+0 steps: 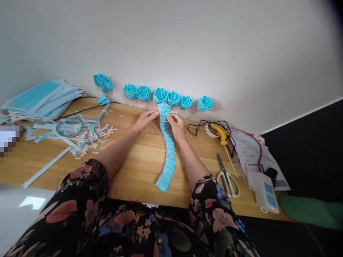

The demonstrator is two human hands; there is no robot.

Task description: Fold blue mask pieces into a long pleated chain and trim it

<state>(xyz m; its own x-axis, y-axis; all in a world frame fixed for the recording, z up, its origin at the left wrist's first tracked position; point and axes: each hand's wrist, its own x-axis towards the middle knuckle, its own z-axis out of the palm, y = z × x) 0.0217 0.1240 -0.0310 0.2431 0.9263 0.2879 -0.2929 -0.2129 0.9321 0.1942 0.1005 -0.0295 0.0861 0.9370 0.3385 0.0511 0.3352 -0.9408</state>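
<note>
A long strip of folded blue mask fabric (168, 157) runs down the middle of the wooden table, its pleats zigzagging along its length. Near its far end my left hand (146, 120) pinches the left edge between thumb and fingers. Opposite it, my right hand (176, 125) pinches the right edge a little lower. The strip's near end lies towards the table's front edge. Just behind the far end stands a blue fabric rose (160, 95) on a thin stick, in a row with several others against the wall.
On the left are a stack of blue face masks (40, 96), a roll of tape (69, 127) and white scraps (93, 141). To the right lie scissors (226, 178), a yellow glue gun (219, 132), papers (252, 150) and a white power strip (265, 192).
</note>
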